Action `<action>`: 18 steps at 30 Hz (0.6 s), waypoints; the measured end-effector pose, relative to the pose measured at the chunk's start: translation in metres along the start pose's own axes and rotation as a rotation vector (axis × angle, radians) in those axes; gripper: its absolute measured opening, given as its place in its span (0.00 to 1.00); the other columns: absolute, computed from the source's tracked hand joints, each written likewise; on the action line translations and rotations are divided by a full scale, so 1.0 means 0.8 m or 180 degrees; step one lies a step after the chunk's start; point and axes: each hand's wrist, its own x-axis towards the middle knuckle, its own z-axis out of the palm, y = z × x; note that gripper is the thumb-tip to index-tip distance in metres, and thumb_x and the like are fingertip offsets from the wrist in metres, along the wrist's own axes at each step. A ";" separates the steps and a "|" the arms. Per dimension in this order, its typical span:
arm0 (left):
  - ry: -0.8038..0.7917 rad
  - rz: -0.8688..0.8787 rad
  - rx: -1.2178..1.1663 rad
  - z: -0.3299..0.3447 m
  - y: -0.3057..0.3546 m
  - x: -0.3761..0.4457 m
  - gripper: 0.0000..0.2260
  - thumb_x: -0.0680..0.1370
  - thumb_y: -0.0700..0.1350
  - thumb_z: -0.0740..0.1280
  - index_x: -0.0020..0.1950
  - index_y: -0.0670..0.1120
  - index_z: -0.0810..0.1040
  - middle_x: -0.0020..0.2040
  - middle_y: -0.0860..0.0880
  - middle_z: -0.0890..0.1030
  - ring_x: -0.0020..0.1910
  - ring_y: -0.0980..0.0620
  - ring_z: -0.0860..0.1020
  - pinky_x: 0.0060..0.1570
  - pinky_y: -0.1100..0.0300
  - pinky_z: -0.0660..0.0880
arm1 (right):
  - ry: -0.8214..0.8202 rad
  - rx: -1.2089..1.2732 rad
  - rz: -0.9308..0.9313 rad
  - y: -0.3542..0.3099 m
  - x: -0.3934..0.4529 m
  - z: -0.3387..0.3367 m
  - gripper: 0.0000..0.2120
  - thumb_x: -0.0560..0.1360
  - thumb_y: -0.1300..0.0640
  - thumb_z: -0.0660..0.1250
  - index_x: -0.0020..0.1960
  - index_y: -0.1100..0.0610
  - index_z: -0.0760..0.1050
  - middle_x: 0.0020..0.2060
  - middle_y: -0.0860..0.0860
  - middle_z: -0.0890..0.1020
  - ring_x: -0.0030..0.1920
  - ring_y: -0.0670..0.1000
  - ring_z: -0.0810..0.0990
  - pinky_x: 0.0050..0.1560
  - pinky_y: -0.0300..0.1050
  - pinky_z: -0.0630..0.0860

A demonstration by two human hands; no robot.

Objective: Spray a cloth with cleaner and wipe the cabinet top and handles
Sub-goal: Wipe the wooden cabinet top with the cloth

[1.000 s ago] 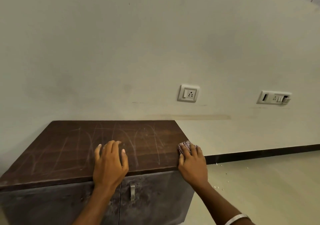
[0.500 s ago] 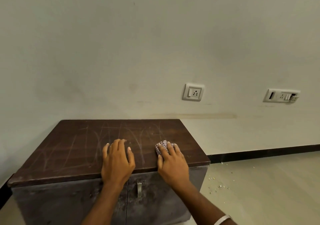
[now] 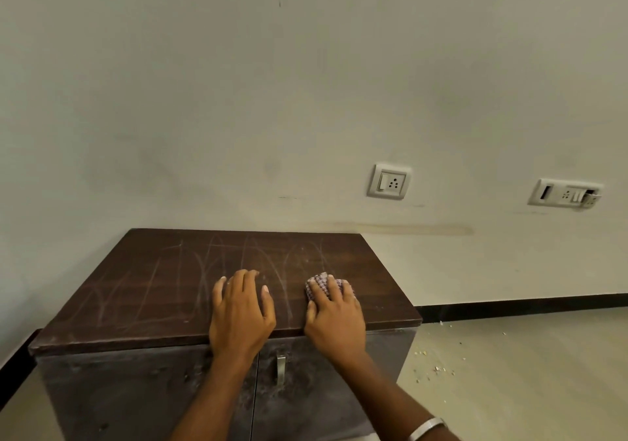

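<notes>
Sliding left, the right hand (image 3: pixel 334 318) presses the cloth (image 3: pixel 319 284) flat on the dusty worktop (image 3: pixel 163 291) beside the spread left hand (image 3: pixel 241 315), so wiping continues.

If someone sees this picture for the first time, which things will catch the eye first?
First, the two hands at the front edge of the dark cabinet top: the left hand lies flat, the right hand presses a checked cloth. Pale streaks cross the top. On the wall to the right are two white sockets.
</notes>
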 end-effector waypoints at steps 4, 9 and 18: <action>0.0018 -0.0051 -0.0011 -0.001 0.001 0.001 0.19 0.77 0.51 0.53 0.59 0.44 0.77 0.54 0.48 0.80 0.54 0.48 0.78 0.68 0.48 0.64 | -0.0037 0.0024 -0.0215 -0.015 0.000 0.004 0.25 0.80 0.45 0.48 0.77 0.44 0.57 0.78 0.49 0.57 0.78 0.55 0.51 0.77 0.52 0.51; 0.0024 -0.0063 -0.0033 -0.001 0.000 0.001 0.19 0.78 0.52 0.52 0.59 0.44 0.77 0.54 0.48 0.79 0.54 0.49 0.78 0.68 0.48 0.64 | -0.0030 -0.0015 -0.0055 0.027 0.006 -0.009 0.24 0.81 0.45 0.49 0.77 0.44 0.56 0.78 0.48 0.57 0.78 0.53 0.51 0.77 0.51 0.53; 0.0036 0.0025 0.0026 0.002 0.000 0.000 0.20 0.78 0.52 0.52 0.58 0.43 0.77 0.55 0.48 0.80 0.54 0.48 0.78 0.68 0.48 0.64 | -0.0036 -0.0109 0.0373 0.044 0.015 -0.013 0.25 0.81 0.45 0.50 0.77 0.44 0.56 0.78 0.50 0.56 0.78 0.56 0.50 0.77 0.53 0.50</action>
